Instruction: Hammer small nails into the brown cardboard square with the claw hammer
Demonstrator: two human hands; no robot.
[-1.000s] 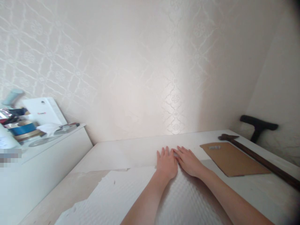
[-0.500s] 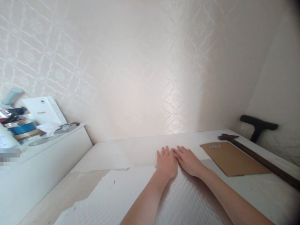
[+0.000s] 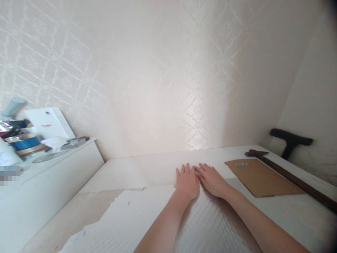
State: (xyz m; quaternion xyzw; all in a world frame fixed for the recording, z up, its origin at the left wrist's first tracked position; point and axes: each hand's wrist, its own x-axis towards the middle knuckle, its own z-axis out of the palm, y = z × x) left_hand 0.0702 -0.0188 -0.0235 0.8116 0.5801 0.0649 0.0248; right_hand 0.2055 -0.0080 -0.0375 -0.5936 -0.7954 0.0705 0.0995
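My left hand point(image 3: 187, 182) lies palm down at the far end of a white sheet with a raised, quilted-looking texture point(image 3: 131, 221). Its fingers are spread and point toward the wall. Right beside it, my right hand point(image 3: 212, 180) also rests flat, with its thumb close to the left hand and its fingers stretched out. Both hands seem to press on the sheet's far edge where it meets the white surface point(image 3: 137, 172). The sheet has a ragged left edge and a small dark mark. What lies under my palms is hidden.
To the right lie a brown cardboard piece point(image 3: 263, 179) with small whitish items on it, and a long-handled hammer point(image 3: 292, 175). Behind stands a black T-shaped handle point(image 3: 291, 138). At left, a cabinet point(image 3: 63, 189) carries a white box point(image 3: 51, 123) and blue tape roll point(image 3: 25, 142).
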